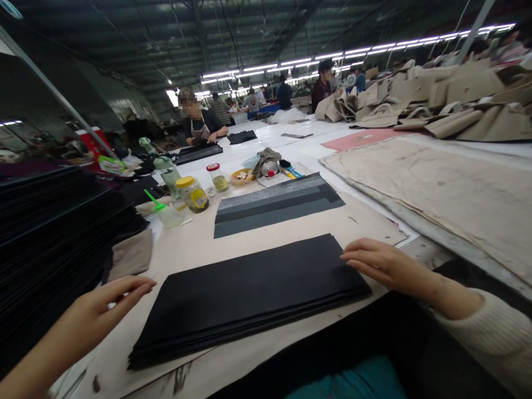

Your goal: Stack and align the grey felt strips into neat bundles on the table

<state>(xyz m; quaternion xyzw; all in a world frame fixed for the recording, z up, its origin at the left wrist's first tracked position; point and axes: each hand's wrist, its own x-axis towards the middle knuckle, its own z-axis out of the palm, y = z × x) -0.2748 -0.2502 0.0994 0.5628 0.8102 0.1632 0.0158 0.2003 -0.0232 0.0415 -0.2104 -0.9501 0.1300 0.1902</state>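
A neat stack of black rectangular sheets (253, 293), cut like leather or fabric panels, lies in front of me on the pale work board. Beside its left edge hovers my left hand (110, 302), fingers stretched out with the tips close together and nothing visible in them. My right hand (376, 260) is at the stack's upper right corner, fingers extended and loosely apart; whether the fingertips touch the top sheet is hard to tell. Behind the stack lies a flat grey and black panel (278, 205) with a speckled strip along its far side.
A squeeze bottle with green nozzle (166, 213), a yellow-lidded jar (193, 194) and a red-lidded jar (217, 177) stand beyond. Dark stacked material (54, 238) rises at left. Beige pieces (449, 100) are heaped at back right. A co-worker (203, 124) handles black pieces across the table.
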